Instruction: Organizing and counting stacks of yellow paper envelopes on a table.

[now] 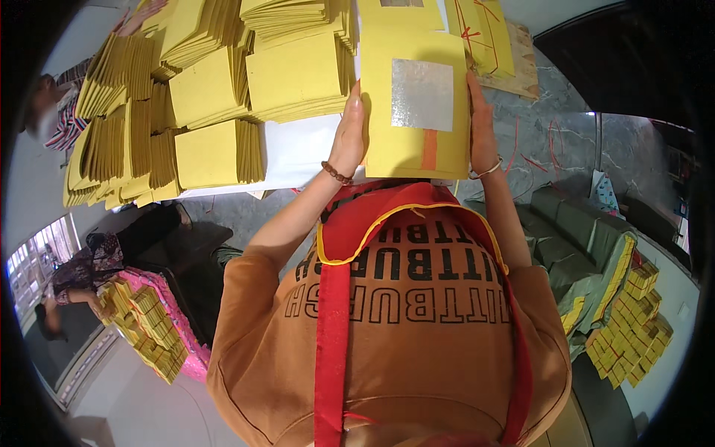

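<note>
A thick yellow paper stack (395, 145) stands between my two hands at the near edge of the white table (298, 149). Its top sheet carries a silver foil square (422, 95) and an orange strip (430, 150) below it. My left hand (350, 134) presses its palm and fingers along the left side. On the opposite side, my right hand (482, 123) is pressed flat, its fingertips near the far corner. Whether the stack rests on the table or is slightly raised, I cannot tell. Folded yellow paper bundles (298, 74) lie left of my left hand.
Red-tied yellow bundles (488, 37) sit on a wooden pallet (521, 67) at the far right. Red strings (551, 145) litter the grey floor. A dark sofa (566, 231) stands at right, near stacked yellow bundles (633, 328). Other people (71, 108) are at the left.
</note>
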Tool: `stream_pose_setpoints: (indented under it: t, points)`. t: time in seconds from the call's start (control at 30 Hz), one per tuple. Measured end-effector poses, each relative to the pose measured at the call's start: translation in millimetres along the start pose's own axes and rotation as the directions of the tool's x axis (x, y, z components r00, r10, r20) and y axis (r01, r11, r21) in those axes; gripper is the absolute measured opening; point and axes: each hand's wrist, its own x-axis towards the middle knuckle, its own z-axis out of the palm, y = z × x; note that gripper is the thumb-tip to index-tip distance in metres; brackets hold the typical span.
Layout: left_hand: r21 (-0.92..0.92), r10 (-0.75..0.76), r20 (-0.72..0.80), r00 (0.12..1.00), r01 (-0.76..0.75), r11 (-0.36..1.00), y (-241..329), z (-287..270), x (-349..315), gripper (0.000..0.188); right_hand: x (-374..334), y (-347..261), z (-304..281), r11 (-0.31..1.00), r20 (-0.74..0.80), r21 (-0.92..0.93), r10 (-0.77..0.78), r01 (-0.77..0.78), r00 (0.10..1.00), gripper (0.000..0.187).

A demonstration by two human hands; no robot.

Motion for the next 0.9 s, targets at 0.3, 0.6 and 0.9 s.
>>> stream_pose_setpoints:
  t: [0.3,0.6,0.9]
  points:
    - [-0.089,-0.073,-0.011,0.997,0.072,0.993,34,5,-15,0.062,38,1,-27,0.947,-0.156,-0.318,0.000,-0.050,0.988,0.062]
    - [-0.056,-0.048,-0.019,0.999,0.047,0.997,1,7,-12,0.067,132,12,-34,0.977,0.026,-0.141,0.163,-0.158,0.986,0.060]
    - [-0.106,0.052,-0.003,0.999,-0.052,0.993,10,14,-20,0.069,139,16,-19,0.924,0.126,-0.326,0.250,-0.198,0.960,0.065]
